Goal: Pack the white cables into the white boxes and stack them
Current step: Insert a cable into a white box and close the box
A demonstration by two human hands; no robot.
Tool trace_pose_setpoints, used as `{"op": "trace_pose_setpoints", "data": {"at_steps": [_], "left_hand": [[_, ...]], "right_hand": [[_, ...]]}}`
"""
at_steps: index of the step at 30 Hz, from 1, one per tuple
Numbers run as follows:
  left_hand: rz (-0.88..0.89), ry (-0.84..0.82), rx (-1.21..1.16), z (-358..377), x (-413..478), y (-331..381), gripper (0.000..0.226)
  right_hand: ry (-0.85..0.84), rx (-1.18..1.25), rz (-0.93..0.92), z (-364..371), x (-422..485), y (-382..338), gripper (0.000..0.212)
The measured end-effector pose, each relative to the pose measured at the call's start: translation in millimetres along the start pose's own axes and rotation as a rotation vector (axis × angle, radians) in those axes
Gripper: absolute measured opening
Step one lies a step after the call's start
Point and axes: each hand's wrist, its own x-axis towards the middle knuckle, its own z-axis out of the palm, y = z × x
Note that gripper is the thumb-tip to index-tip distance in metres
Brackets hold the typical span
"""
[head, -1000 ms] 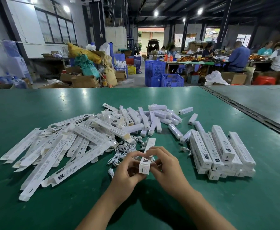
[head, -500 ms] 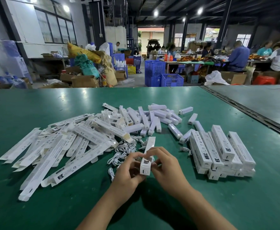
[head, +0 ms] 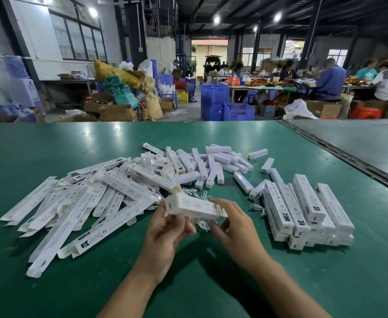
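Long white cardboard box (head: 193, 206): my left hand (head: 165, 235) is gripping it level; right hand (head: 236, 228) at flap end, likely for closing, grasp unclear.
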Motion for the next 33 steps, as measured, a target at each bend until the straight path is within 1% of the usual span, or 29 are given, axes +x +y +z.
{"op": "trace_pose_setpoints", "data": {"at_steps": [1, 2, 3, 5, 6, 8, 9, 10, 11, 13, 15, 18, 19, 20, 22, 24, 26, 29, 31, 33], "left_hand": [[-0.013, 0.030, -0.067, -1, 2, 2, 0.085], [-0.020, 0.058, -0.127, -3, 4, 3, 0.083], [-0.025, 0.087, -0.174, -6, 6, 3, 0.072], [-0.037, 0.158, -0.222, -10, 9, 4, 0.040], [-0.046, 0.190, -0.222, -12, 11, 4, 0.031], [-0.073, 0.222, -0.162, -13, 10, 3, 0.022], [-0.089, 0.215, -0.101, -12, 9, 2, 0.021], [-0.109, 0.189, -0.022, -10, 8, 0, 0.025], [-0.136, 0.152, 0.055, -8, 7, -2, 0.031], [-0.188, 0.121, 0.106, -1, 5, -7, 0.043], [-0.191, 0.177, 0.118, 4, 5, -9, 0.044], [-0.155, 0.353, 0.097, 4, 9, -9, 0.035], [-0.147, 0.404, 0.085, 3, 11, -9, 0.029], [-0.139, 0.448, 0.075, 1, 12, -10, 0.023], [-0.131, 0.518, 0.070, -4, 15, -12, 0.013], [-0.118, 0.556, 0.076, -6, 16, -13, 0.012], [-0.107, 0.579, 0.088, -8, 17, -15, 0.014], [-0.108, 0.625, 0.088, -11, 18, -15, 0.019], [-0.113, 0.638, 0.085, -12, 19, -15, 0.021], [-0.112, 0.646, 0.084, -12, 19, -15, 0.022]], "right_hand": [[-0.011, -0.029, 0.026, -1, 0, 1, 0.046], [-0.012, -0.044, 0.044, -2, 1, 1, 0.045], [-0.004, -0.040, 0.050, -3, 1, 2, 0.045], [-0.002, 0.011, 0.031, -3, 1, 0, 0.045], [-0.012, 0.050, 0.011, -3, 1, -2, 0.045], [-0.031, 0.131, -0.027, -2, 0, -5, 0.044], [-0.039, 0.161, -0.035, -1, -1, -6, 0.044], [-0.050, 0.179, -0.033, 0, -1, -7, 0.044], [-0.065, 0.185, -0.028, 1, -1, -7, 0.043], [-0.087, 0.177, -0.015, 3, -2, -6, 0.035], [-0.037, 0.142, -0.016, 5, -2, -2, 0.028], [0.077, -0.027, 0.023, 2, 3, 7, 0.042], [0.067, -0.081, 0.068, 1, 5, 12, 0.047], [0.016, -0.134, 0.119, 0, 7, 17, 0.050], [-0.164, -0.245, 0.209, 1, 9, 26, 0.051], [-0.298, -0.338, 0.240, 4, 9, 30, 0.049], [-0.310, -0.382, 0.227, 7, 9, 31, 0.046], [-0.286, -0.402, 0.192, 5, 10, 32, 0.033], [-0.280, -0.388, 0.186, 3, 10, 33, 0.035], [-0.247, -0.377, 0.177, 1, 10, 33, 0.027]]}}
